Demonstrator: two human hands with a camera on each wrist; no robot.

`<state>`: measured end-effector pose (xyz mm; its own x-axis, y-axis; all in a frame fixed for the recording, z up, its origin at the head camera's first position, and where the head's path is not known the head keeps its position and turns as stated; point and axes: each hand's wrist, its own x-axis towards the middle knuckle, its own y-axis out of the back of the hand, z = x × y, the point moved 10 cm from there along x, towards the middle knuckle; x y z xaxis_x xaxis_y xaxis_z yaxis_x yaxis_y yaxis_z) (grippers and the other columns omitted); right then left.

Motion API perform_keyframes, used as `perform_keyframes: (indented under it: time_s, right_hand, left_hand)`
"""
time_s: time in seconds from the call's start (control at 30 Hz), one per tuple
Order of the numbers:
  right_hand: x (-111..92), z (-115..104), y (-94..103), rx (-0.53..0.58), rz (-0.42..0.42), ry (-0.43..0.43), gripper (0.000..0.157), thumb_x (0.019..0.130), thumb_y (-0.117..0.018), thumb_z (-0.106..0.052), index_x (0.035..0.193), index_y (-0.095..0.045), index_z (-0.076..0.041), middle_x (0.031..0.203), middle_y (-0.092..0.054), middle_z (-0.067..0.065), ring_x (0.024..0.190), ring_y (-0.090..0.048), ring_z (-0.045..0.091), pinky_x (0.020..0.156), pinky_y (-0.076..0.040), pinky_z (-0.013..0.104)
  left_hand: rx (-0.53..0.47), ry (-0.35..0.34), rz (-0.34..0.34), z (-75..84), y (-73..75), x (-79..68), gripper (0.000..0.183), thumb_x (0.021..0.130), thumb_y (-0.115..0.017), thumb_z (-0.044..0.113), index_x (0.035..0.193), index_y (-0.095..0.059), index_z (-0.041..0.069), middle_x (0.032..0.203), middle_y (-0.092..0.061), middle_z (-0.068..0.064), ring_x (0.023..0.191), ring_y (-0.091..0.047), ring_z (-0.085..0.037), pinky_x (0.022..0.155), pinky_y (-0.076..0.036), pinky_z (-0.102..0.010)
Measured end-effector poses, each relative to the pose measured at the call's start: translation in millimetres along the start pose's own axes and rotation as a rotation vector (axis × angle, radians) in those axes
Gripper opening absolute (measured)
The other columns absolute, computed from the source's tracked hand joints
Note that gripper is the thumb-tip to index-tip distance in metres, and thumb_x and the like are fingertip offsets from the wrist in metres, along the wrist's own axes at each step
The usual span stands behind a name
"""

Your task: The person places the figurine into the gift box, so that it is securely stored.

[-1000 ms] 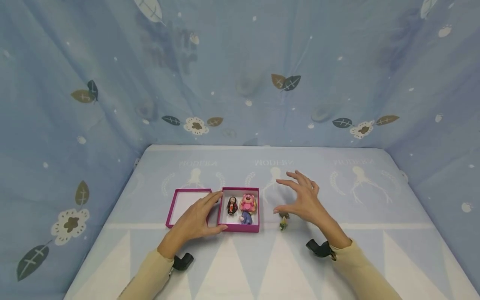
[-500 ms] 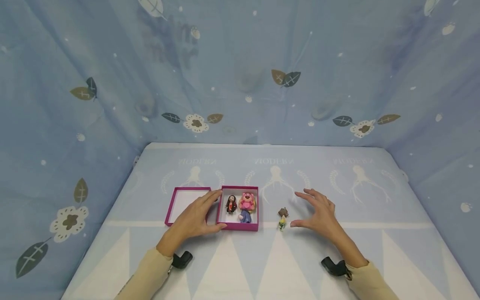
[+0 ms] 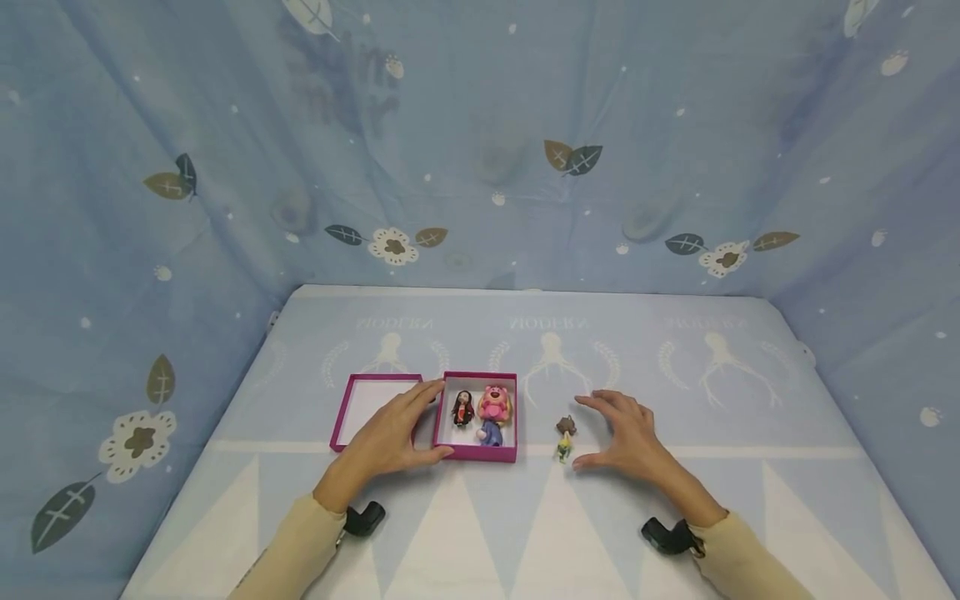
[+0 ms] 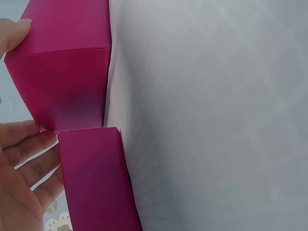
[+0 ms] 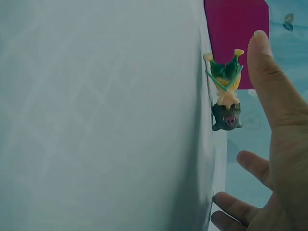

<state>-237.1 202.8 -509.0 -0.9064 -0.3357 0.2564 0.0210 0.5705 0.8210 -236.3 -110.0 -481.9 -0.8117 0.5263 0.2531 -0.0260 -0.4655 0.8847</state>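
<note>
My left hand (image 3: pixel 387 435) rests at the left side of the open magenta box (image 3: pixel 476 454); its thumb touches the front left corner and its straight fingers reach the back left corner. Inside lie a dark-haired doll figurine (image 3: pixel 462 409), a pink bear figurine (image 3: pixel 495 402) and a blue figurine (image 3: pixel 491 433). My right hand (image 3: pixel 626 437) holds nothing, thumb and fingers spread apart. Just left of it lie a green and yellow figurine (image 3: pixel 563 447) and a brown-grey animal head (image 5: pixel 226 116) with a pink snout. Whether these two are joined I cannot tell.
A magenta-rimmed lid (image 3: pixel 347 412) lies left of the box, partly behind my left hand. The table (image 3: pixel 675 350) bears a pale printed cloth. Behind it hangs a blue curtain (image 3: pixel 480 167). Black wrist cameras (image 3: pixel 365 519) sit on both wrists.
My right hand has drawn back to the right, uncovering the loose figurine, then come slightly left and nearer to me. My left hand and the box have stayed where they were.
</note>
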Motion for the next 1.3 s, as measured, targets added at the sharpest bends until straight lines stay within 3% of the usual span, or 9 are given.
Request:
perform_keyframes:
  time_s: [0.43, 0.7, 1.3]
  right_hand:
    - [2.8, -7.2, -6.6, -0.059, -0.009, 0.024, 0.095, 0.048, -0.091, -0.058, 0.129, -0.062, -0.018, 0.131, -0.052, 0.017, 0.118, -0.047, 0.039, 0.092, -0.027, 0.058]
    - [0.4, -7.3, -8.3, -0.06, 0.012, 0.041, 0.083, 0.051, -0.09, -0.057, 0.121, -0.067, -0.02, 0.134, -0.05, 0.019, 0.118, -0.046, 0.042, 0.091, -0.026, 0.059]
    - [4.8, -8.0, -15.8, -0.021, -0.039, -0.025, 0.07, 0.057, -0.089, -0.054, 0.117, -0.068, -0.026, 0.138, -0.046, 0.019, 0.125, -0.04, 0.043, 0.098, -0.02, 0.062]
  left_hand:
    - [0.01, 0.002, 0.003, -0.2, -0.2, 0.4, 0.097, 0.073, -0.077, 0.058, 0.149, -0.04, 0.01, 0.15, -0.045, -0.007, 0.131, -0.051, -0.032, 0.105, -0.046, -0.05]
    - [0.01, 0.004, -0.002, -0.1, -0.5, 0.5, 0.098, 0.073, -0.077, 0.058, 0.149, -0.04, 0.01, 0.15, -0.045, -0.007, 0.132, -0.051, -0.032, 0.105, -0.046, -0.05]
    - [0.005, 0.01, -0.015, -0.4, -0.6, -0.3, 0.099, 0.073, -0.077, 0.059, 0.15, -0.038, 0.011, 0.151, -0.044, -0.005, 0.131, -0.051, -0.031, 0.104, -0.046, -0.05]
